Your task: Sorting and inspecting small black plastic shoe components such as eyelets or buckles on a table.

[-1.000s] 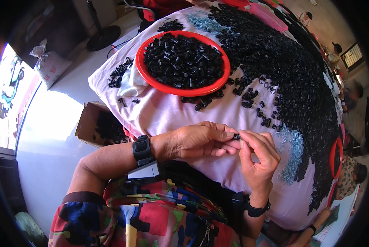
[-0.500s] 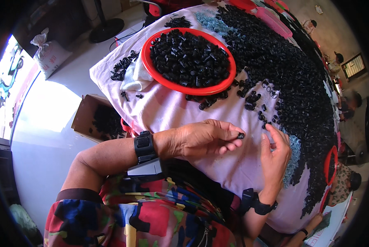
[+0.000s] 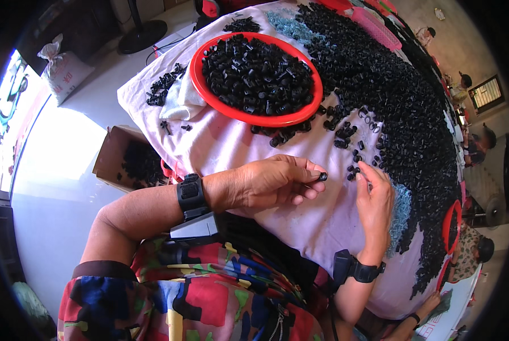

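My left hand point(image 3: 283, 181), closed in a pinch, holds a small black plastic cap point(image 3: 322, 177) between thumb and fingertips above the pale pink cloth point(image 3: 232, 150). To its right, my right hand point(image 3: 375, 196) has its thumb and index finger curved and slightly apart. Their tips are at several small loose black parts point(image 3: 357, 159) on the cloth; contact is hard to make out. Beyond my hands stands a red basin point(image 3: 260, 121) heaped with black plastic parts point(image 3: 257, 74). A wide pile of similar black parts point(image 3: 416, 133) covers the table's right side.
Pale blue small pieces point(image 3: 401, 213) lie beside my right hand. A cardboard box point(image 3: 111, 156) of black parts stands on the floor at left, near a tied white sack point(image 3: 67, 71). A pink basket point(image 3: 376, 28) and another red basin point(image 3: 449, 227) rest along the pile. Other people sit at far right.
The whole view has shifted slightly, so the table sits a little further up and left. My right fingertips have come a little closer to the loose parts. My left hand keeps its pinch.
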A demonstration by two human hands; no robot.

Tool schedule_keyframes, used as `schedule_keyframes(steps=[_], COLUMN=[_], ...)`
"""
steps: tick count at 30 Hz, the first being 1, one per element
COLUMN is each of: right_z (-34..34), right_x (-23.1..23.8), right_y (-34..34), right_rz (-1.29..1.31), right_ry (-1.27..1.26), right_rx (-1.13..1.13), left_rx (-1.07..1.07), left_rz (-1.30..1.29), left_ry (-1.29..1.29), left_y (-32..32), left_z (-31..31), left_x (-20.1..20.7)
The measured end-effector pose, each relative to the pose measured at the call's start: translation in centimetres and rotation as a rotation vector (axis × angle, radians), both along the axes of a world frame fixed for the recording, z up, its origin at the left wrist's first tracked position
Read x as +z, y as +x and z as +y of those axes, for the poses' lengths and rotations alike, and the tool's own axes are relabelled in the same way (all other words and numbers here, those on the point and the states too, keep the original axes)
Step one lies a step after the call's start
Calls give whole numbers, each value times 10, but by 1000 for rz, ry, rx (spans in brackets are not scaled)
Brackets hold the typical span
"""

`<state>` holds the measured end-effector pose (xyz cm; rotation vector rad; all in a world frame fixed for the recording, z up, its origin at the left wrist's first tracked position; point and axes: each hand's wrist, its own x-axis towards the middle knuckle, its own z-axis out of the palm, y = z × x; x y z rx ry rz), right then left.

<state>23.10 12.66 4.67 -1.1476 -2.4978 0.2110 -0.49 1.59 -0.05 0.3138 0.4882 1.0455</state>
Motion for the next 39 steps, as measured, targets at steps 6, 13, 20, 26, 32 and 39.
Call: schedule_keyframes(steps=[6, 13, 20, 26, 32, 39], right_z=[-1, 3, -13, -10, -12, -1], right_x=[-2, -13, -2, -8, -10, -15], right_y=[-10, -13, -24, -21, -20, -11], right_rz=[-84, -75, 88, 104, 230, 53], right_ry=[40, 59, -34, 1, -174, 79], right_rx=[49, -18, 17, 0, 10, 75], left_rx=[-35, -44, -18, 46, 44, 33], left_rz=[20, 49, 51, 66, 73, 66], left_ry=[40, 62, 55, 76, 69, 95], left_y=[1, 3, 3, 9, 7, 9], left_z=[1, 0, -2, -1, -2, -2], left_x=[-2, -1, 0, -3, -2, -3])
